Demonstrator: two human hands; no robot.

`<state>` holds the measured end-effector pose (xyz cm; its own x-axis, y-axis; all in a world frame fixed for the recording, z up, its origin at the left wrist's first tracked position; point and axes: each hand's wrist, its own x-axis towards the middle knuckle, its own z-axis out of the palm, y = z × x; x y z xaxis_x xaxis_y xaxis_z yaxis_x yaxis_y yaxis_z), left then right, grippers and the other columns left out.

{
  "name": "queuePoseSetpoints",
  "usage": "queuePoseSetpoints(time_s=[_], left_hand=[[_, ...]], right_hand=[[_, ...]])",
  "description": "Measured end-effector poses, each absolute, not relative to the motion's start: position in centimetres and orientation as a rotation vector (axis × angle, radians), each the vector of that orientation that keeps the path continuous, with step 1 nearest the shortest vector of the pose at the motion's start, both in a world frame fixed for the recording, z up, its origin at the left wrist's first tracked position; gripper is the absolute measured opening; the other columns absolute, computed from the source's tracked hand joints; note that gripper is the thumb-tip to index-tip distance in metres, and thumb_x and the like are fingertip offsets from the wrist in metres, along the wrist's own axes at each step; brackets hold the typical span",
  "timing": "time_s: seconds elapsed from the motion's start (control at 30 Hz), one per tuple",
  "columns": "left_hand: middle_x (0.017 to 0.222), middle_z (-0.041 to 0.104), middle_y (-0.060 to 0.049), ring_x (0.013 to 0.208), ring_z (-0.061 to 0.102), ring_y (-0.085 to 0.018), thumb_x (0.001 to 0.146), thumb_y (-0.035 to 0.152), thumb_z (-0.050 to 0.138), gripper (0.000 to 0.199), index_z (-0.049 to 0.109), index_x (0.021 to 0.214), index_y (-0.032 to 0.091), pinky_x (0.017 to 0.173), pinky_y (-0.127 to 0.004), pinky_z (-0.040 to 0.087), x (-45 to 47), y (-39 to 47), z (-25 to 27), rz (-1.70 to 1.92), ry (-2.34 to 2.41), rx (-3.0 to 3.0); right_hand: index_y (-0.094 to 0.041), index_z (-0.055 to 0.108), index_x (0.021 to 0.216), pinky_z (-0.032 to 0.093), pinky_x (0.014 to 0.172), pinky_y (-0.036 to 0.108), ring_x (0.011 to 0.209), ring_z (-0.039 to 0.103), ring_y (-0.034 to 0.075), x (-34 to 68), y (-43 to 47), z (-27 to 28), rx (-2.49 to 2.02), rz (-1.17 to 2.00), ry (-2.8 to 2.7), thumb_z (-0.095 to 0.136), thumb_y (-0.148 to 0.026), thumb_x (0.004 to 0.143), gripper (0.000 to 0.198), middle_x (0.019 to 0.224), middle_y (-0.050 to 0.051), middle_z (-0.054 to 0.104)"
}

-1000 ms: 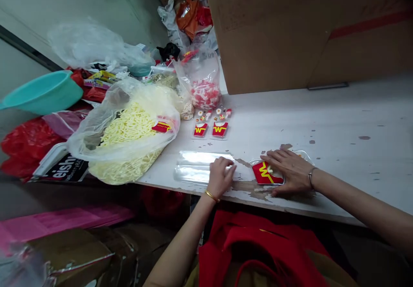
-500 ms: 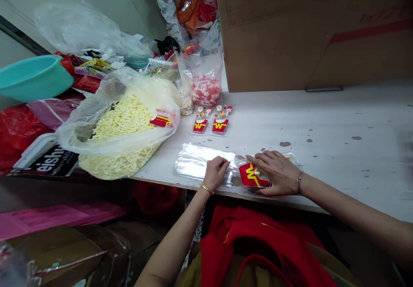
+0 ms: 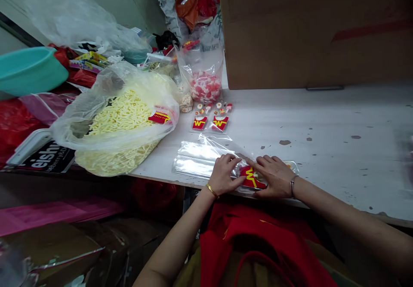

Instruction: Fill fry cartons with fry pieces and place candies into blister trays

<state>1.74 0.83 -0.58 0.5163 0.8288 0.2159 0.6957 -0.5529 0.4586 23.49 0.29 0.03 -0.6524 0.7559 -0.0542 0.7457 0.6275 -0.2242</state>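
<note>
Under my right hand point(image 3: 275, 177) is a clear plastic pack with a red fries box bearing a yellow "W" point(image 3: 249, 178); the thumb is at its near edge and the fingers over its top. My left hand point(image 3: 226, 174) is curled at the pack's left end, fingertips and thumb on thin clear film. The film belongs to a clear plastic bag point(image 3: 217, 140), raised in a crease behind the left hand. More flat clear bags point(image 3: 192, 160) lie left of that hand. Beyond them lie two finished-looking packs, a left one point(image 3: 199, 122) and a right one point(image 3: 220, 122).
To the left, a large open bag holds pale yellow fry-shaped pieces point(image 3: 121, 115). Behind the two packs stands a bag of pink and white pieces point(image 3: 206, 87). A big cardboard box point(image 3: 290, 41) closes off the back right. A turquoise basin point(image 3: 30, 72) sits far left.
My left hand has moved right from the flat bags to the pack's left end, drawing a clear bag along with it. My right hand stays on the pack.
</note>
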Motion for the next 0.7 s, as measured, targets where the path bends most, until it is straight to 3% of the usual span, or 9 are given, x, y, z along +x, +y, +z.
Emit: queuePoseSetpoints(time_s=[0.07, 0.2, 0.33, 0.43, 0.7], left_hand=[[0.112, 0.055, -0.009, 0.102, 0.049, -0.024, 0.073, 0.029, 0.063, 0.048, 0.052, 0.119, 0.02, 0.085, -0.037, 0.04, 2.7, 0.4, -0.2, 0.511, 1.353, 2.505], [0.108, 0.057, -0.008, 0.099, 0.05, -0.023, 0.078, 0.013, 0.049, 0.035, 0.054, 0.112, 0.019, 0.083, -0.037, 0.037, 3.5, 0.3, -0.1, 0.451, 1.609, 2.527], [0.089, 0.061, -0.008, 0.09, 0.053, -0.024, 0.081, 0.022, 0.05, 0.013, 0.059, 0.09, 0.018, 0.078, -0.039, 0.033, 2.5, 0.0, -0.5, 0.314, 1.847, 2.484], [0.072, 0.062, -0.006, 0.079, 0.055, -0.022, 0.087, 0.027, 0.044, 0.023, 0.056, 0.07, 0.018, 0.075, -0.038, 0.03, 1.9, -0.7, -0.8, 0.183, 1.804, 2.465], [0.073, 0.064, -0.005, 0.077, 0.056, -0.02, 0.082, 0.021, 0.049, 0.014, 0.058, 0.071, 0.017, 0.076, -0.037, 0.029, 4.4, -2.8, -0.3, 0.165, 1.669, 2.469]], right_hand=[[-0.016, 0.035, 0.139, 0.032, 0.084, 0.042, 0.098, 0.046, 0.031, 23.3, 0.1, -0.1, -1.288, 0.34, -2.787, 0.061, -0.06, 0.064, 0.091, 0.11, 0.015, 0.054], [-0.016, 0.033, 0.141, 0.032, 0.084, 0.042, 0.099, 0.046, 0.031, 23.4, -0.2, -0.3, -1.307, 0.327, -2.766, 0.06, -0.06, 0.066, 0.091, 0.111, 0.015, 0.053], [-0.018, 0.032, 0.142, 0.033, 0.083, 0.041, 0.098, 0.046, 0.031, 23.7, -0.2, -0.3, -1.402, 0.324, -2.715, 0.053, -0.065, 0.071, 0.088, 0.109, 0.014, 0.054], [-0.02, 0.032, 0.143, 0.033, 0.079, 0.041, 0.098, 0.046, 0.032, 23.7, -0.2, -0.3, -1.539, 0.296, -2.66, 0.047, -0.07, 0.073, 0.086, 0.109, 0.015, 0.053], [-0.024, 0.03, 0.143, 0.035, 0.075, 0.043, 0.098, 0.047, 0.034, 22.6, -0.2, -0.4, -1.756, 0.272, -2.564, 0.042, -0.073, 0.074, 0.085, 0.11, 0.016, 0.053]])
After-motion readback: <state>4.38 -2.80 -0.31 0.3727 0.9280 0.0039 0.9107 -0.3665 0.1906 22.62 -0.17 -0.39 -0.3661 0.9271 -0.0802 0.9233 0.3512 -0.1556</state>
